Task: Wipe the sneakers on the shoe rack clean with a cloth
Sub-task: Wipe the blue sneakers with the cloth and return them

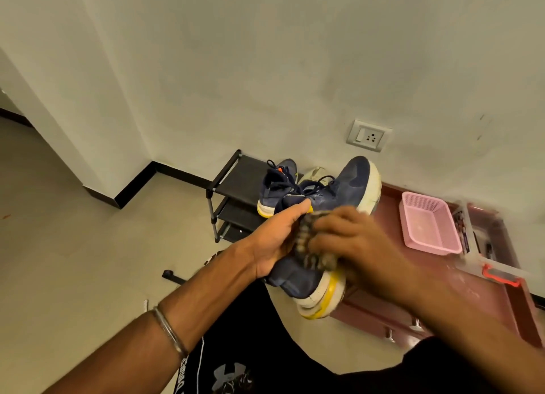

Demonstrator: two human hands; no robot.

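L hand [272, 240] is gripping the held sneaker [330, 216] at 6 o'clock of the shoe rack [233, 184]. R hand [354, 240] is pressing a bunched cloth [312, 246] on its side; fingers blurred. Risk: hard rubbing is likely twisting the shoe loose from a one-hand hold.

Open floor [88, 246]: wide passage to my left. Shoe rack [233, 187]: ahead against the wall, its top shelf part-filled by a second sneaker [275, 187]. Maroon cabinet top [477, 293]: to my right, blocked by pink basket [427, 228] and clear box [483, 240].
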